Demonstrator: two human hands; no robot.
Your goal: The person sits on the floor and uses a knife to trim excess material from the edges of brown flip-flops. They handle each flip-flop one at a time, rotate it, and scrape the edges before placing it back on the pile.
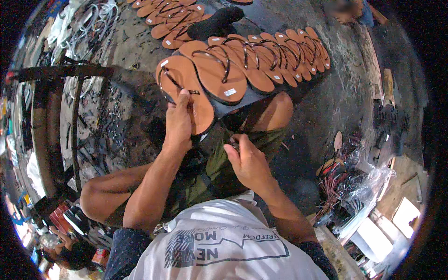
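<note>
My left hand (178,122) is closed on a tan flip-flop (201,112) with a dark glossy strap. Its thumb presses on the sole by the strap's loose end (194,93). The fingers pass under the sole and are mostly hidden. Over my lap, my right hand (246,158) is closed round a thin dark tool (227,129) whose slender shaft points toward the sole's heel. The grip is covered, so its exact kind does not show. Beside the held flip-flop lies another tan one (217,77), strapped and with a small white label.
A row of overlapping flip-flops (280,56) runs to the right on a dark board, with more (170,18) beyond. A black shoe-like form (217,23) lies between. Cords and clear plastic (359,182) heap at right. A wooden frame (65,72) stands left. Other people appear at the edges.
</note>
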